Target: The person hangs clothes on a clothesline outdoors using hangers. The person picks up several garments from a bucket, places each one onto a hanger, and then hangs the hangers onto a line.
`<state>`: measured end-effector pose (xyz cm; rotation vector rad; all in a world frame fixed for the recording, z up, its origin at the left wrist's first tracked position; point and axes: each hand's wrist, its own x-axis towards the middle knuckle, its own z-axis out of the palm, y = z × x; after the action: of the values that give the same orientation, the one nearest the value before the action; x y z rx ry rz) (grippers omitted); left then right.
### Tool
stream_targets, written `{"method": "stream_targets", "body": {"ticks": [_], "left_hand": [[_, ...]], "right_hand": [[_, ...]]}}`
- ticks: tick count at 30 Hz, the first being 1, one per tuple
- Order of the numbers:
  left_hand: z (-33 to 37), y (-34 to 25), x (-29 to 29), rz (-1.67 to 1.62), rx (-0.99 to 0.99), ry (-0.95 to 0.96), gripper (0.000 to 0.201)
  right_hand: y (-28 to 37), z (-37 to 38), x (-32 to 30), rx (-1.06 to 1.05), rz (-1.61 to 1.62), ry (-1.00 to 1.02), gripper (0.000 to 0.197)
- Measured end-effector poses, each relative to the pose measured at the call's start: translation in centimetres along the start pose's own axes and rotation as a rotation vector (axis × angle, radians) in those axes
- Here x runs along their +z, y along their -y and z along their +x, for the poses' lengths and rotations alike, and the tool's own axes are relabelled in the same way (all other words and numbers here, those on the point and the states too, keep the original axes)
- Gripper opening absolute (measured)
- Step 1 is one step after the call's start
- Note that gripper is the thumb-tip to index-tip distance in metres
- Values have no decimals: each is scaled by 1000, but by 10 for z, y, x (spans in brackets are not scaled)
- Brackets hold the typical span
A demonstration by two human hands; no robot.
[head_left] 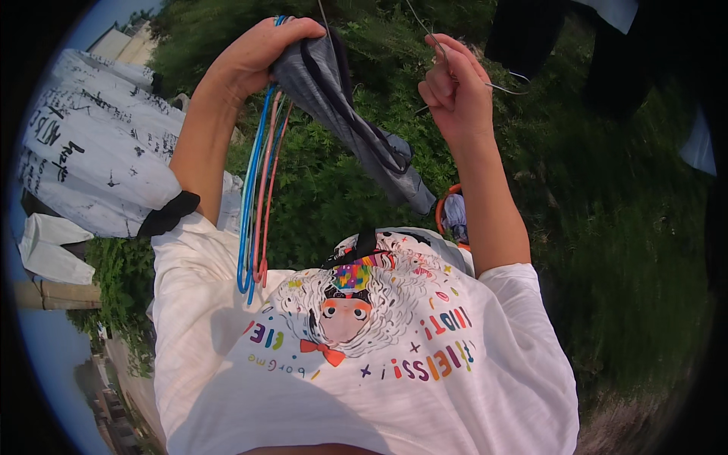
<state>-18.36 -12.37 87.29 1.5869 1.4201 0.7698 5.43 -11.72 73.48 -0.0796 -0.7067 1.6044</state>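
Observation:
My left hand (262, 57), raised at the upper left, is closed around a dark grey garment (322, 83) and a bunch of hangers. Below that hand dangle the long loops of blue and pink hangers (262, 189). The garment slants down to the right, bunched and narrow. Level with it on the right, my right hand (459, 91) is closed on a thin metal wire hanger (432, 34), whose hooked end curls out past the wrist. Another stretch of thin wire rises from the garment beside my left hand; the view's top edge cuts both off.
White clothes with black markings (98, 152) hang at the left, a plain white cloth (53, 246) below them. Dark garments (531, 34) hang at the upper right. Beyond my shirt, an orange-rimmed container (439, 216) holds pale cloth. Green plants (311, 205) cover the ground.

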Motion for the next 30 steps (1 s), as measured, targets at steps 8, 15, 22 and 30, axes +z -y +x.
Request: {"method": "stream_targets", "body": {"ticks": [8, 15, 22, 30], "left_hand": [[-2, 9, -14, 51, 12, -27, 22], [-9, -12, 8, 92, 103, 19, 24], [-50, -51, 44, -198, 286, -140, 12], [-41, -16, -17, 103, 101, -77, 30]], "right_hand": [[65, -6, -5, -310, -11, 77, 27], [61, -15, -1, -243, 98, 220, 29], [-8, -9, -20, 49, -25, 94, 21], [49, -3, -24, -198, 131, 279, 29]]}}
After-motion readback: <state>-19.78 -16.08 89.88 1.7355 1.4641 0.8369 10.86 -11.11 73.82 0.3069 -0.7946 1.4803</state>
